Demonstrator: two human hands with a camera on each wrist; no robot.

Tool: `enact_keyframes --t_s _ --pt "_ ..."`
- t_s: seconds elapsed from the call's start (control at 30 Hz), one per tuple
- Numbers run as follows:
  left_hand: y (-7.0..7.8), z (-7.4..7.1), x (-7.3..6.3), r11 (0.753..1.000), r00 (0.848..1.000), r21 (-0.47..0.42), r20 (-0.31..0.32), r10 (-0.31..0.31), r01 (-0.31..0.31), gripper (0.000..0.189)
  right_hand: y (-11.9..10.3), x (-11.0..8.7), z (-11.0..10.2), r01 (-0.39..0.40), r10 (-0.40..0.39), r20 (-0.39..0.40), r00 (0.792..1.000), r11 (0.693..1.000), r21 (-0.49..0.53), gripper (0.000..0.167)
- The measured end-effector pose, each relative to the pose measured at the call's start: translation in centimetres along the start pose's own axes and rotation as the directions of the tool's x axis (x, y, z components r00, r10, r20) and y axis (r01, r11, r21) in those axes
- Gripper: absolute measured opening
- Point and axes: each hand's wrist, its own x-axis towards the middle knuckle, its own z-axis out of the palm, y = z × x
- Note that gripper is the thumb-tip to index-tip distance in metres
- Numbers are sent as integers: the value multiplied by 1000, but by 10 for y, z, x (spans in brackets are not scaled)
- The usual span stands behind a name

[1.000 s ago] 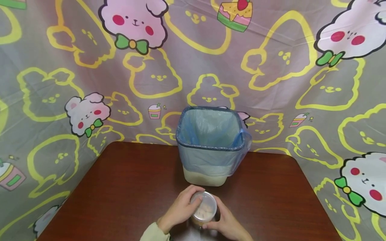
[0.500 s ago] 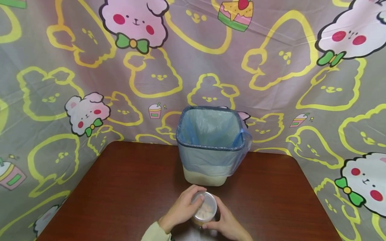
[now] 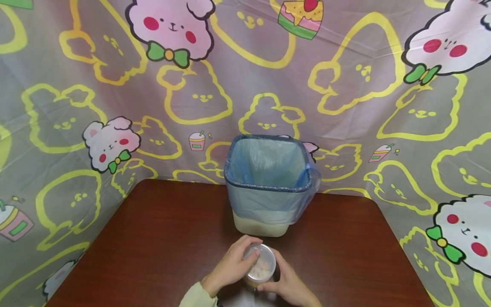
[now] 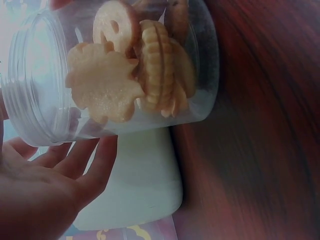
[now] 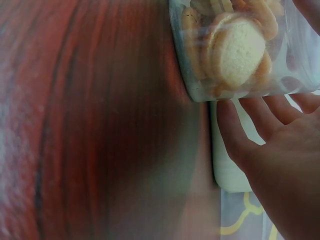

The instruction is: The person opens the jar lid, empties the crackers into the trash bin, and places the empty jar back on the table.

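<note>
A clear plastic jar (image 3: 261,267) of cookies stands upright on the table near its front edge, held between both hands. My left hand (image 3: 231,265) grips its top from the left, thumb lying over the lid. From the right, my right hand (image 3: 288,282) holds the side of the jar, thumb toward the front and fingers around the far side. Through the wall in the left wrist view show a flower-shaped cookie (image 4: 102,82) and a ridged sandwich cookie (image 4: 156,65). A round cookie (image 5: 242,52) shows in the right wrist view.
Behind the jar stands a pale trash bin (image 3: 261,228) lined with a blue plastic bag (image 3: 264,202), its mouth open upward. The dark red-brown wooden table (image 3: 165,230) ends at a patterned cloth backdrop (image 3: 184,162) on the left, back and right.
</note>
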Motion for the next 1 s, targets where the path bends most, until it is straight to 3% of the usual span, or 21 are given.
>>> enact_keyframes --t_s 0.3,0.73,1.0 --pt "-2 -1 -2 999 998 12 -33 45 -45 25 1 0 0 8 -8 -4 1000 1000 -17 91" --pt "-6 -4 -7 1000 999 6 -45 18 -18 25 3 0 1 59 -59 -6 998 998 4 87" --pt "-9 -7 -11 1000 999 -15 -40 -9 8 25 3 1 0 -28 27 15 1000 999 28 91"
